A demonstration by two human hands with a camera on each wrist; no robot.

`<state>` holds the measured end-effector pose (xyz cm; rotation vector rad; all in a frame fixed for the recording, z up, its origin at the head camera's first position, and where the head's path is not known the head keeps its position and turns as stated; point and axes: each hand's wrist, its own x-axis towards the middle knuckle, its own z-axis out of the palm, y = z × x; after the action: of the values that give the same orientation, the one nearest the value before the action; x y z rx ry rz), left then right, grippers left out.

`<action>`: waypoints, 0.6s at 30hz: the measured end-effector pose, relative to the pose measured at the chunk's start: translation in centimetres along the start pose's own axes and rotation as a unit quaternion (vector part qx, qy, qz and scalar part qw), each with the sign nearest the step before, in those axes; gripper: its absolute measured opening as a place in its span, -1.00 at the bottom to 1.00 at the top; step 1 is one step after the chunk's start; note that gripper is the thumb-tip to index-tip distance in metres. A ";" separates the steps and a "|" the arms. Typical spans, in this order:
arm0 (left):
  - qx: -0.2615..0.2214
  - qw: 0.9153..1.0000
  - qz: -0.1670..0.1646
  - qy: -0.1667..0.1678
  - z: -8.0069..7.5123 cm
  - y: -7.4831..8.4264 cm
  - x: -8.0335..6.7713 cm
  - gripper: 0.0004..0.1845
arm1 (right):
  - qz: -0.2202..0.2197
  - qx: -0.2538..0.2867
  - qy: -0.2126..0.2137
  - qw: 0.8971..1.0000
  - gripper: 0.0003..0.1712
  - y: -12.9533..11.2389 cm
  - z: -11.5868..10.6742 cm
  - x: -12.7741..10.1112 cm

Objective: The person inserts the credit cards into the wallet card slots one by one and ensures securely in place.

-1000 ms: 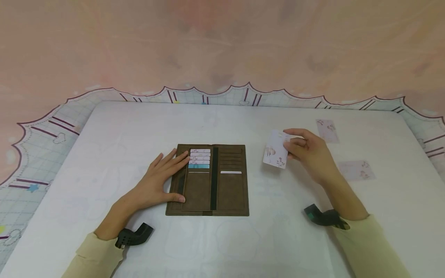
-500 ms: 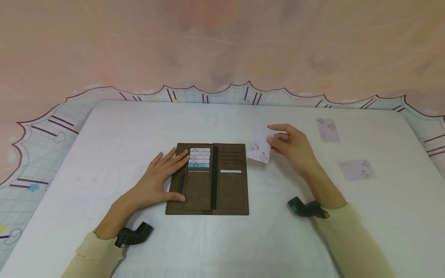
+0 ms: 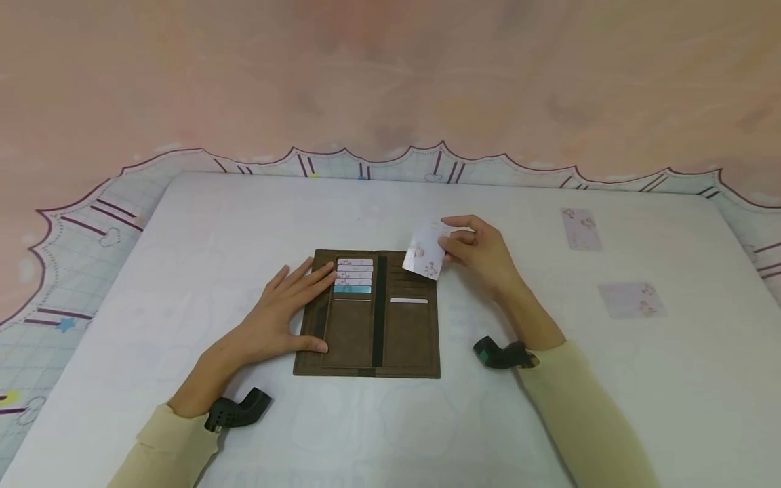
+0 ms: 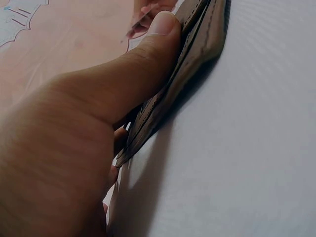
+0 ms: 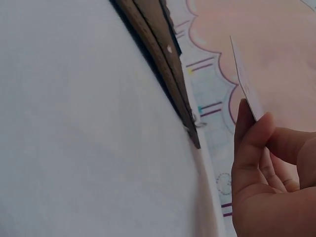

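An open brown wallet point(image 3: 407, 339) lies flat in the middle of the white table. Its left panel holds several pale cards and a blue card point(image 3: 352, 289) in slots; on its right panel a white card edge point(image 3: 409, 300) shows in a lower slot. My left hand point(image 3: 277, 315) rests on the wallet's left side, fingers spread and thumb on the lower part. Between thumb and fingers, my right hand point(image 3: 482, 254) pinches a white flower-printed card point(image 3: 425, 252), held tilted over the upper slots of the right panel. In the right wrist view the card point(image 5: 244, 81) appears edge-on, raised above the table.
Two more flower-printed cards lie on the table at the right: an upright card point(image 3: 581, 229) farther back and a sideways card point(image 3: 632, 300) nearer. A scalloped patterned border point(image 3: 403, 160) runs behind the table's far edge.
My right hand has carried the pinched card leftward, from the table beside the wallet to over its right panel. My left hand stays on the wallet.
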<state>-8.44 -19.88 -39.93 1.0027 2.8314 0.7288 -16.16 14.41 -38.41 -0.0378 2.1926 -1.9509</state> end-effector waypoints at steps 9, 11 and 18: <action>0.006 1.000 0.003 0.002 -0.3 -0.1 0.1 0.18 | -0.015 0.028 -0.031 0.999 -0.58 0.8 1.2 0.2; 0.004 1.000 0.002 0.002 -0.3 -0.1 0.1 0.18 | -0.021 0.029 -0.030 0.999 -0.60 1.0 1.3 0.2; -0.002 1.000 -0.003 -0.005 -0.1 0.1 0.1 0.17 | -0.029 0.011 -0.023 0.999 -0.64 1.6 1.3 0.1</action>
<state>-8.47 -19.83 -39.78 0.9954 2.8216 0.7265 -15.88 13.31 -40.09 -0.1422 2.1640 -1.9845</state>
